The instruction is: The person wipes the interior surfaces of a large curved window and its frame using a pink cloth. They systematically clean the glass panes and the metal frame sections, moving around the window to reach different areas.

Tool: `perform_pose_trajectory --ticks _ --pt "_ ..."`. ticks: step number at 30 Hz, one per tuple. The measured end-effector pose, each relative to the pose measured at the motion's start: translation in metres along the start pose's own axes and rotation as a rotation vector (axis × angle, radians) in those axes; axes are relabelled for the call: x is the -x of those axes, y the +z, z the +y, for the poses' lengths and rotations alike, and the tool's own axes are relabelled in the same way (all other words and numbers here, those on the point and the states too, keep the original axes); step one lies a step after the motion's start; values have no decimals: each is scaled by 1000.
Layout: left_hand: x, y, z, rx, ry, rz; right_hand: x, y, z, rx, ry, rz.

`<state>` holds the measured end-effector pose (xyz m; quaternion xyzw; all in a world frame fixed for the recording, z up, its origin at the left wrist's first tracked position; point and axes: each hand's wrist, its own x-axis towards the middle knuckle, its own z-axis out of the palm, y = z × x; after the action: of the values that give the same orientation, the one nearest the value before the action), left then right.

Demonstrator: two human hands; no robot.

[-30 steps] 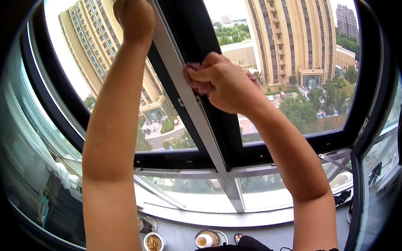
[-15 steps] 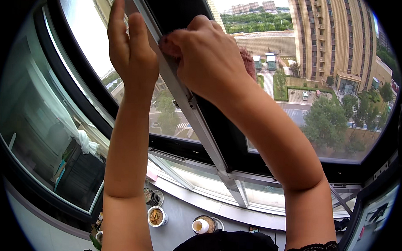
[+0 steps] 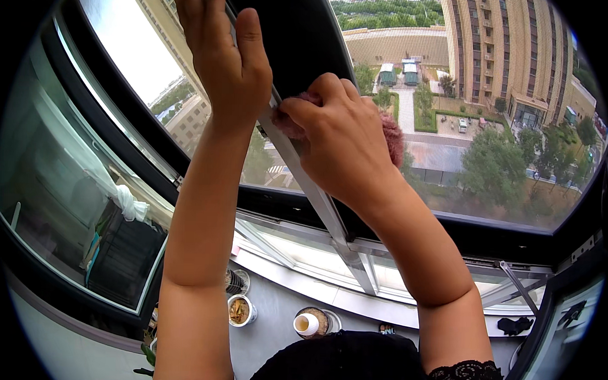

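Compared with a second ago, the view is tilted further down and both hands are brought closer together on the grey window frame bar [image 3: 298,170]; the wiping contact is judged to have been carried up the bar toward the bracing hand.

At the far left, a glass pane [image 3: 70,182] with a white cloth bundle [image 3: 126,202] behind it is seen. The left hand [image 3: 221,60] is laid flat and open against the upper bar, fingers extended and together, nothing gripped. Directly beside it, the right hand [image 3: 339,141] is closed on a pink fluffy cloth [image 3: 391,136] (only its edges show past the knuckles), which is pressed against the bar.

Below, on the grey sill [image 3: 272,336], small round pots [image 3: 241,310] are set. To the right, tall buildings [image 3: 503,49] are visible through the glass.
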<state>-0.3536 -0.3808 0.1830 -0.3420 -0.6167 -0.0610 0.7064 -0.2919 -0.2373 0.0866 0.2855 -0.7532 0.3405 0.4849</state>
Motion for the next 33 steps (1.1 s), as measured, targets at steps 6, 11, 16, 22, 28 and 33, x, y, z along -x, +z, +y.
perform_pose_trajectory --ticks 6,11,16,22,28,33 --pt "3 -1 -3 21 34 39 -17 -12 4 50 -99 43" --pt "0 8 0 34 53 79 -6 -3 -1 236 -102 42" --pt "2 2 -2 -41 54 61 -9 -7 6 212 -128 68" --pt "1 6 -3 -22 61 53 20 26 -6 133 -42 302" --pt "2 4 1 -67 46 23 68 12 -12 -167 311 105" --pt "1 -6 7 -75 -21 -57 89 47 -16 -15 204 166"
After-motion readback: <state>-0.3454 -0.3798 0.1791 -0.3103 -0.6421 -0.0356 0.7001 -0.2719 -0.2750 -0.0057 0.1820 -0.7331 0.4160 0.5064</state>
